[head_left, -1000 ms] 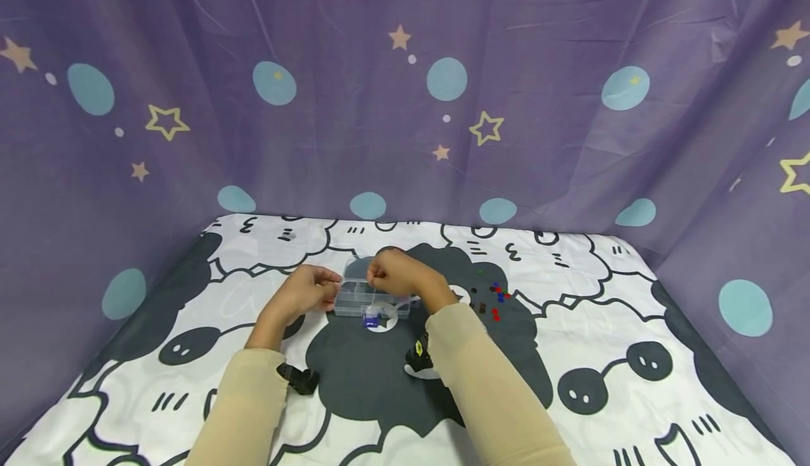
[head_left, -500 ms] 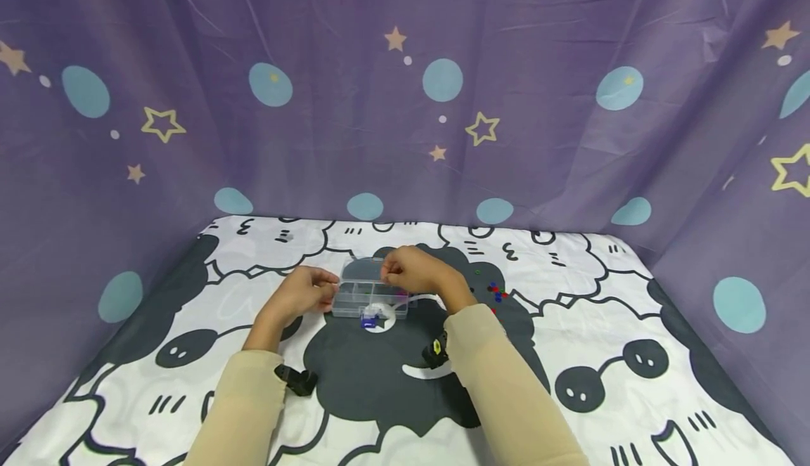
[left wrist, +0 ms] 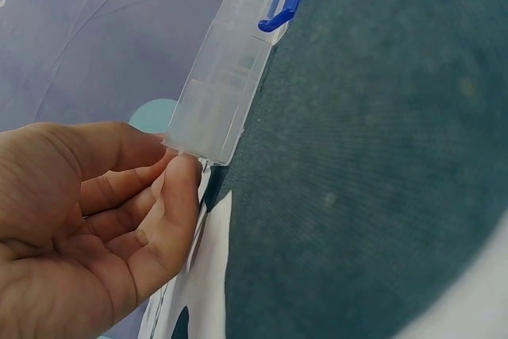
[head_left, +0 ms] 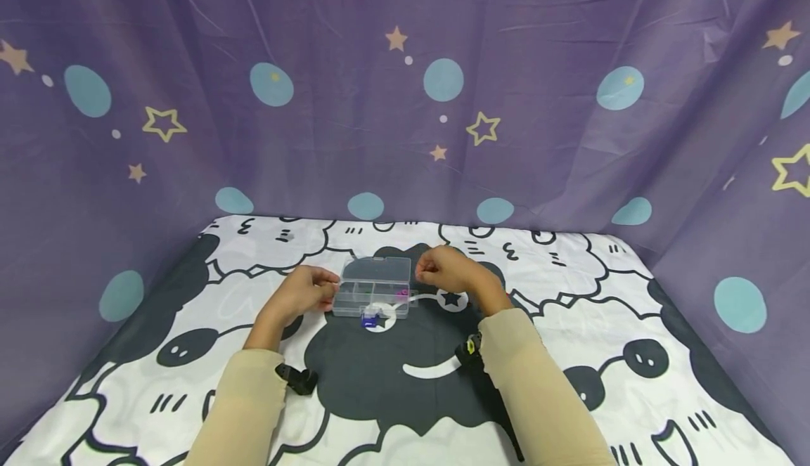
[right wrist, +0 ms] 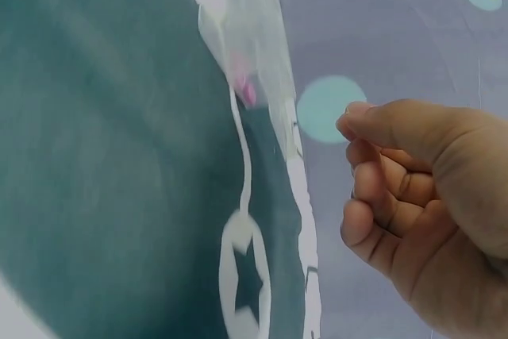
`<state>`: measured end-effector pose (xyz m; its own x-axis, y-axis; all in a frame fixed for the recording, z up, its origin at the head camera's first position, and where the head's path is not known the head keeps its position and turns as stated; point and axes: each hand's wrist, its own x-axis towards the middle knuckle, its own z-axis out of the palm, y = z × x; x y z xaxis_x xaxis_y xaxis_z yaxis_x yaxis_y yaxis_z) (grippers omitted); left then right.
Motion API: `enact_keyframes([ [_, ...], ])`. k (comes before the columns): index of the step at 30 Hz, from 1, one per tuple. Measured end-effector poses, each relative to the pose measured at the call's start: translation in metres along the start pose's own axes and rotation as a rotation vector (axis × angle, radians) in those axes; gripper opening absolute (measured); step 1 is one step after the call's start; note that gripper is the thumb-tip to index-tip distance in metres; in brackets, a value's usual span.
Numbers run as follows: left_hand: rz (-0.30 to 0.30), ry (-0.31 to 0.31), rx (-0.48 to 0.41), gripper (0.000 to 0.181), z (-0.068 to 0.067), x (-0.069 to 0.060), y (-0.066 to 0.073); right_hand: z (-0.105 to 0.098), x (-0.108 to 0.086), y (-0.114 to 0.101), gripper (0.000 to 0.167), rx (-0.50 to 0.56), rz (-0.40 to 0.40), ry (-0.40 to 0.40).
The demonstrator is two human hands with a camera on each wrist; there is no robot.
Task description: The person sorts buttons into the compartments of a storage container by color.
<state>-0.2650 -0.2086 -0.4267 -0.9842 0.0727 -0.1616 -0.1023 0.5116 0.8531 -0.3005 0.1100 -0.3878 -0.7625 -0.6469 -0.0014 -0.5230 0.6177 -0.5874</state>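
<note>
A clear plastic compartment box (head_left: 354, 304) stands on the table with its lid (head_left: 380, 269) raised at the back. Small pink pieces (head_left: 402, 293) lie in its right end. A blue latch (head_left: 370, 321) hangs at the front, also plain in the left wrist view. My left hand (head_left: 306, 289) pinches the box's left end; the thumb and fingers are at its corner in the left wrist view. To the right of the box, in the air, is my right hand (head_left: 446, 269). Its fingers (right wrist: 369, 184) are loosely curled, and nothing shows between them.
The cloth (head_left: 392, 374) under the box has a dark and white cartoon print. A purple curtain (head_left: 329, 136) with stars and dots rises behind the table. The small coloured pieces on the right are hidden behind my right hand and arm.
My right hand has moved right, from over the box to beside it. The box's right compartments and pink pieces have come into view, while the loose pieces are now covered. My left hand stays put.
</note>
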Motion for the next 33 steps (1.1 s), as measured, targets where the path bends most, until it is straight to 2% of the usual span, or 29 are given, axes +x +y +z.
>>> enact_keyframes([
  [4,0.004,-0.001,-0.007,0.027,0.0,-0.001,0.0,-0.005,-0.01,0.008,0.012,0.013,0.047,0.006],
  [15,0.001,-0.007,-0.009,0.026,0.001,0.0,0.002,-0.023,-0.039,0.03,0.008,-0.027,0.095,0.059],
  [21,0.002,-0.009,-0.005,0.026,0.001,-0.001,0.0,-0.029,-0.055,0.044,0.007,-0.044,0.105,0.056],
  [33,-0.001,-0.006,0.005,0.026,0.001,-0.001,0.002,-0.04,-0.087,0.066,0.009,-0.06,0.182,0.054],
])
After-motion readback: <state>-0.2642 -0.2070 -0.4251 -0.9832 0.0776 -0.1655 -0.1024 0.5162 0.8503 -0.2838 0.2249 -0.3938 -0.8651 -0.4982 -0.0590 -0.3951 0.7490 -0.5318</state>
